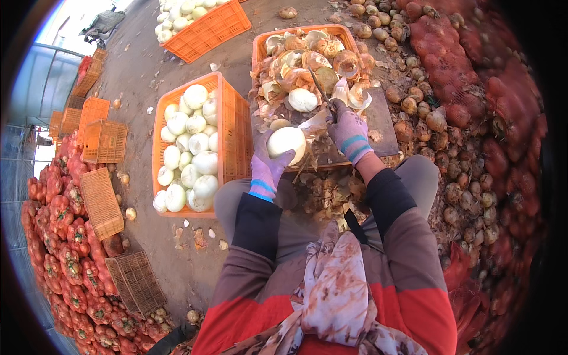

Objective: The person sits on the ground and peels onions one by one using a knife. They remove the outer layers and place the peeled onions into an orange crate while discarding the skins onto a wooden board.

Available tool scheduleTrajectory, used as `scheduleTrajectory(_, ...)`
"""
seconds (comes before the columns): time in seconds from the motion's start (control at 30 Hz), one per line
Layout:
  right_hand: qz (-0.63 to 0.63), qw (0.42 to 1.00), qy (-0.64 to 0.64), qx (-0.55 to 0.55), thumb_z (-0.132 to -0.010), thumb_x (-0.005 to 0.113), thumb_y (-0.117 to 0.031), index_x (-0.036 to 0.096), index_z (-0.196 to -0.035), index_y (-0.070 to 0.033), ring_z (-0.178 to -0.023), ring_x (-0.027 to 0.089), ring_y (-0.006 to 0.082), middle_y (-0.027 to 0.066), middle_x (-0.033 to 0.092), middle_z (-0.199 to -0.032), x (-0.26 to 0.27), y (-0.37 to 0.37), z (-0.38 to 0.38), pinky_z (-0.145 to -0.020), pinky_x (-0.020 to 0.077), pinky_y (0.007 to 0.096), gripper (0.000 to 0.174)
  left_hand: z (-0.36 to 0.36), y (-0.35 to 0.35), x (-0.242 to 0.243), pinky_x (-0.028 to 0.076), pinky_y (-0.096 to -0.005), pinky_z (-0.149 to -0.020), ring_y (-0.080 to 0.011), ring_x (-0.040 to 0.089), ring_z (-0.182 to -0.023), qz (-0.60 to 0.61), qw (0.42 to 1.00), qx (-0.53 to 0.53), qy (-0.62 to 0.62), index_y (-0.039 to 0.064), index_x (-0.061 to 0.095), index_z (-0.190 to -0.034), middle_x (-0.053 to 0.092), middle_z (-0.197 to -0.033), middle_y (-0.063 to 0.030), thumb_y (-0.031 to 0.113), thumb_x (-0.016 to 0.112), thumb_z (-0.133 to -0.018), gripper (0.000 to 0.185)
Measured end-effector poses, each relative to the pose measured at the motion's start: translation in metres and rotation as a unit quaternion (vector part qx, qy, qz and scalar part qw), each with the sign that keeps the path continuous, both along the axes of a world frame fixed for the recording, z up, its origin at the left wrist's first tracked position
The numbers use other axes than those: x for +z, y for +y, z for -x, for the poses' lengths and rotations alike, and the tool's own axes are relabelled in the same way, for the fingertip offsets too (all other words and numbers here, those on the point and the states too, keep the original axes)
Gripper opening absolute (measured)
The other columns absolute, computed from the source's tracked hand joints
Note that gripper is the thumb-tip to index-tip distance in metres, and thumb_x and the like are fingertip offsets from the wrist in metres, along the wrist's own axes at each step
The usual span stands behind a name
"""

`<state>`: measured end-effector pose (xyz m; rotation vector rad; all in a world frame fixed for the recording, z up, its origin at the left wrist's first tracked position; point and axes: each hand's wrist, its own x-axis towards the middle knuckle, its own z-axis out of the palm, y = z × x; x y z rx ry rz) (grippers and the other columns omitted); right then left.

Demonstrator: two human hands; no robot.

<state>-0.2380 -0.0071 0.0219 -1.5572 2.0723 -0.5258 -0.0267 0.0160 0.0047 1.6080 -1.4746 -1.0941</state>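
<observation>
A peeled white onion (287, 145) rests in the gloved fingers of my left hand (270, 160). My right hand (349, 128), also gloved, grips a knife (317, 83) whose blade points up and away from me. Below the hands is a low board (380, 119) strewn with papery skins. Just beyond, an orange crate (258, 49) is heaped with onion peels (306, 57). Another pale peeled onion (303, 100) lies among the skins near the knife. To the left stands an orange plastic crate (234, 133) filled with peeled onions (195, 127).
Unpeeled onions (417, 95) and red mesh sacks (443, 66) cover the ground on the right. A further crate (208, 33) of peeled onions stands at the back. On the left are several orange crates (104, 142) and a pile of filled mesh sacks (66, 248).
</observation>
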Motion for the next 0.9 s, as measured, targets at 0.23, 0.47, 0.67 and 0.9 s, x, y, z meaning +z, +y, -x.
scheduleTrajectory(0.23,-0.038,0.996,-0.006,-0.081,-0.088,0.058,-0.031,0.049,-0.131,-0.014,-0.099,0.064,0.0344,0.0166,0.066,-0.108,-0.014,0.014,0.041,-0.084,0.049,0.0429,0.047,-0.003,0.009,-0.01,0.04,-0.0325,-0.103,-0.0228,0.05,-0.121,0.053,0.998,-0.035,0.025,0.003,0.036,-0.14,0.051,-0.131,-0.0158,0.004,0.078,-0.067,0.084)
scheduleTrajectory(0.47,0.011,0.919,-0.382,-0.091,-0.083,0.073,-0.028,0.048,-0.132,-0.003,-0.088,0.066,0.02,0.0144,0.068,-0.102,-0.073,0.056,-0.005,-0.071,0.0514,0.03,0.061,-0.008,0.036,-0.019,0.039,-0.0354,-0.105,-0.0304,0.048,-0.125,0.06,0.98,-0.033,-0.185,0.005,0.033,-0.142,0.045,-0.136,-0.0206,0.011,0.08,-0.066,0.089)
scheduleTrajectory(0.67,-0.106,0.789,-0.603,-0.051,-0.085,0.071,-0.012,0.054,-0.126,-0.006,-0.054,0.049,0.01,0.002,0.062,-0.08,-0.041,0.059,-0.057,-0.046,0.0418,0.0253,0.045,0.004,0.031,0.018,0.042,-0.037,-0.102,-0.0304,0.05,-0.123,0.021,0.947,-0.038,-0.319,0.009,0.039,-0.139,0.047,-0.136,-0.0178,0.023,0.08,-0.067,0.084)
scheduleTrajectory(0.9,-0.023,0.981,-0.13,0.141,-0.086,0.061,-0.023,0.05,-0.131,-0.014,-0.095,0.064,0.0343,0.0166,0.063,-0.104,-0.023,0.096,-0.04,-0.08,0.0497,0.0415,0.047,-0.018,0.029,-0.003,0.049,-0.0306,-0.089,-0.0179,0.06,-0.102,-0.081,0.989,0.124,0.023,0.001,0.044,-0.132,0.062,-0.114,-0.0121,0.018,0.079,-0.073,0.071)
